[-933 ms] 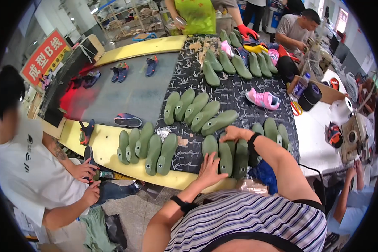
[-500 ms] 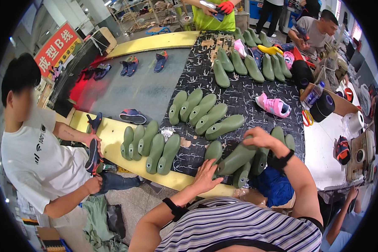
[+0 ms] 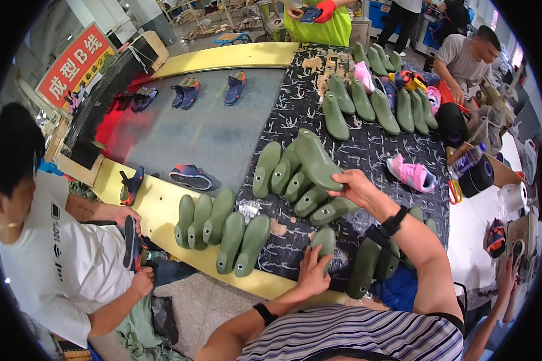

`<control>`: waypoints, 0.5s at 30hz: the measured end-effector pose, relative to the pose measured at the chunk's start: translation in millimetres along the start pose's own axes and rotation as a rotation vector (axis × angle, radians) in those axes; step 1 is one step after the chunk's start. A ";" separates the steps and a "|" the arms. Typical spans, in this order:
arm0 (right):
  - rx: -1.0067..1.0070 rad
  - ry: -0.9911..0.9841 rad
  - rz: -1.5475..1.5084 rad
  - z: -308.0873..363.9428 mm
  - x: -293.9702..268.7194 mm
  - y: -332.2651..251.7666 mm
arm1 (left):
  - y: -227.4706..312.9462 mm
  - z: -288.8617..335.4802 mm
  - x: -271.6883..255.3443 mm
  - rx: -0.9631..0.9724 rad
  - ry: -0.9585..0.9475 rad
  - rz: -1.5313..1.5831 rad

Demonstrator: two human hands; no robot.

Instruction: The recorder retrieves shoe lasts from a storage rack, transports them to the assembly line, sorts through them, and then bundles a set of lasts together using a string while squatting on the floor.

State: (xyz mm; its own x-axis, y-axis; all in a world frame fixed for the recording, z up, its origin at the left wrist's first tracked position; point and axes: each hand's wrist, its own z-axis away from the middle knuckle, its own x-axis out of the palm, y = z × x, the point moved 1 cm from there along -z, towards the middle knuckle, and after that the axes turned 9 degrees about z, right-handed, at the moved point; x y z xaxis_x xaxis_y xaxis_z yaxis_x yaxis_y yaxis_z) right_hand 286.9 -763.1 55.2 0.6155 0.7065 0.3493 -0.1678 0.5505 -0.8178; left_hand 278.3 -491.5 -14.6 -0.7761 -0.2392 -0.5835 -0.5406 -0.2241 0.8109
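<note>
My right hand [image 3: 354, 186] grips one end of a green shoe last [image 3: 314, 157], held above a group of similar lasts on the black patterned tabletop [image 3: 367, 159]. Part of that group is hidden beneath it; one last [image 3: 267, 168] at its left side shows whole. Close to the table's near edge, my left hand [image 3: 313, 272] has its fingers around another shoe last [image 3: 325, 242]. Several more lasts [image 3: 362, 268] stand to the right of it, partly covered by my right forearm. A row of lasts [image 3: 223, 216] rests at the left on the yellow edge.
Beyond lie further green lasts [image 3: 382, 111] and a pink shoe [image 3: 411, 172]. Dark blue shoes [image 3: 235, 88] are on a grey conveyor belt [image 3: 223, 132]. A person in a white shirt [image 3: 78, 253] handles a shoe at left. Scissors [image 3: 455, 191] and black thread cones [image 3: 477, 175] are at right.
My right hand has carried a shoe last from the near right up and away to above the middle group. My left hand has shifted right and closed around a last.
</note>
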 end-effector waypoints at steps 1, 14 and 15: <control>0.003 -0.006 -0.003 -27.9 7.8 -1.2 | -1.5 -0.9 -0.8 0.000 -0.012 0.016; -0.179 -0.112 0.179 -182.1 38.9 -57.8 | -7.0 -7.0 -5.0 -0.010 -0.080 0.084; -0.181 -0.202 0.237 -154.6 32.9 -48.7 | -3.6 -7.4 -3.6 -0.004 -0.089 0.082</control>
State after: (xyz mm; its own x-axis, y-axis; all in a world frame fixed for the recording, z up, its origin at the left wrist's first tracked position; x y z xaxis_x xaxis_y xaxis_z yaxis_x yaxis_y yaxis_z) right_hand 434.4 -835.4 35.9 0.4082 0.8886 0.2091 -0.1375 0.2862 -0.9482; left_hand 285.4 -496.8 -15.8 -0.8438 -0.1719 -0.5084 -0.4724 -0.2114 0.8556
